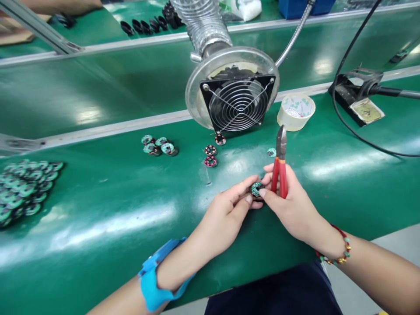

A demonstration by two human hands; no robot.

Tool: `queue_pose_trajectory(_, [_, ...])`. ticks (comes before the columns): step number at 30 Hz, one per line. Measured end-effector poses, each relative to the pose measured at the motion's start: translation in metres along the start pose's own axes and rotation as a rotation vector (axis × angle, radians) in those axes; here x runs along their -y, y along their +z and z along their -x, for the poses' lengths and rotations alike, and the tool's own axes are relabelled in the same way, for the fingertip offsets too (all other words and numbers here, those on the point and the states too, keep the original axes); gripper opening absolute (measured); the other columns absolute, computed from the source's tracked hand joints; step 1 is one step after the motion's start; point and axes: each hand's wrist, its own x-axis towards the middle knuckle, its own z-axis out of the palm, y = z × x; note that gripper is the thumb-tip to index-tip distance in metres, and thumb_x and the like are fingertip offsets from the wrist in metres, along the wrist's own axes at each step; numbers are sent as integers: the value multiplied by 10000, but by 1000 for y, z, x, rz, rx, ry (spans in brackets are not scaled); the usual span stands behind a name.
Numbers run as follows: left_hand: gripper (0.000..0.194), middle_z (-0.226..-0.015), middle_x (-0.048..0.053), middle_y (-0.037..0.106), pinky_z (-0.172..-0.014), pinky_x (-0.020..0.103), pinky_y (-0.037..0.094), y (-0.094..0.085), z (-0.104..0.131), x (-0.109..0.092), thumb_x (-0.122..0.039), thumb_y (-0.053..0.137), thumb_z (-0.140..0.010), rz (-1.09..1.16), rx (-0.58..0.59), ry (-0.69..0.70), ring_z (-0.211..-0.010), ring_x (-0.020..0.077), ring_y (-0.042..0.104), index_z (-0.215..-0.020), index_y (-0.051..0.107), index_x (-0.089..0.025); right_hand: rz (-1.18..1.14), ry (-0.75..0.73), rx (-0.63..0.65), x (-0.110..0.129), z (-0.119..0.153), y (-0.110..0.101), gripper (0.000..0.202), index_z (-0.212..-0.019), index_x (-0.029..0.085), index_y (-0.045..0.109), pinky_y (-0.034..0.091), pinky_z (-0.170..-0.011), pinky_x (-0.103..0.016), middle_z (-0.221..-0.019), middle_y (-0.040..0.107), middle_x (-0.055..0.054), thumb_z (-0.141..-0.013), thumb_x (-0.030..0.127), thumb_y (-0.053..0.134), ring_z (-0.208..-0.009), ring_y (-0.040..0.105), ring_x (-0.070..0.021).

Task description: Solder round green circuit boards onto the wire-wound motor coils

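Observation:
Between my two hands is a small round part with a green circuit board (pixel 256 189), held at chest side of the green table. My left hand (pixel 226 214) pinches its left side with thumb and fingers. The thumb of my right hand (pixel 292 205) presses on the part's right edge. Red-handled cutters (pixel 281 166) are also in my right hand, jaws pointing up and away. Just beyond them lies a loose green ring board (pixel 271 152). Three copper-wound rings, one of them here (pixel 210 161), lie ahead of my left hand.
A fan (pixel 241 105) on a duct stands ahead. Right of it are a tape roll (pixel 295 113) and a soldering iron stand (pixel 357 94) with a black cable. Several finished-looking round parts (pixel 169 148) and a large pile (pixel 26 188) lie left.

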Motion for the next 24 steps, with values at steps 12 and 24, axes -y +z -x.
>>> queue_pose_trajectory(12, [246,-927,52,721,-742,265,560,0,-10,-11,-295,610,-864,135,78,-75,-768,132,651,-1031,688,-132,316,-137,124,-7,4,-6,381,-1180,290,453,498,-756,-343,-993,555,-13,-836,147,533,-833,562,-153])
queue_pose_trajectory(24, [106,-654,-12,587,-577,228,437,0,-4,-12,-170,570,-765,214,-26,-46,-604,106,527,-666,603,-152,677,-552,141,-7,5,-11,410,-1177,281,455,502,-751,-387,-996,612,-48,-823,116,578,-838,600,-206])
